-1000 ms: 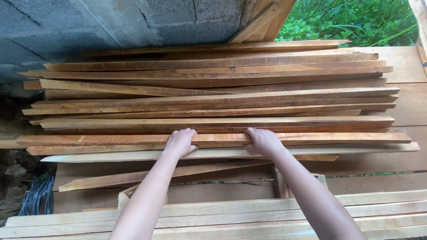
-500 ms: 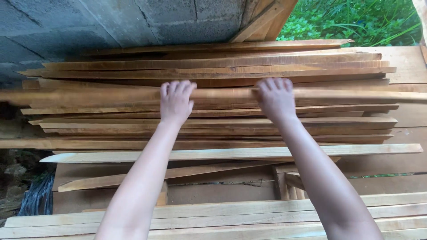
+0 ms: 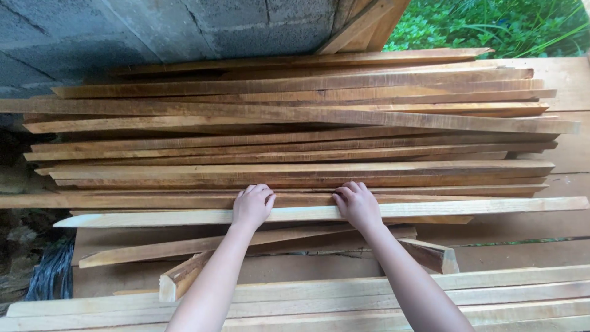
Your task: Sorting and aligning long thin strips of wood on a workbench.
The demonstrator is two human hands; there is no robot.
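A dark bundle of wire [image 3: 52, 270] lies at far left, below the grey block wall [image 3: 153, 31]. The left hand [image 3: 252, 206] rests on a pale wooden slat [image 3: 430, 209] at the stack's near edge, fingers curled over it. The right hand [image 3: 357, 205] grips the same slat just beside. Greenery [image 3: 491, 24] shows far right.
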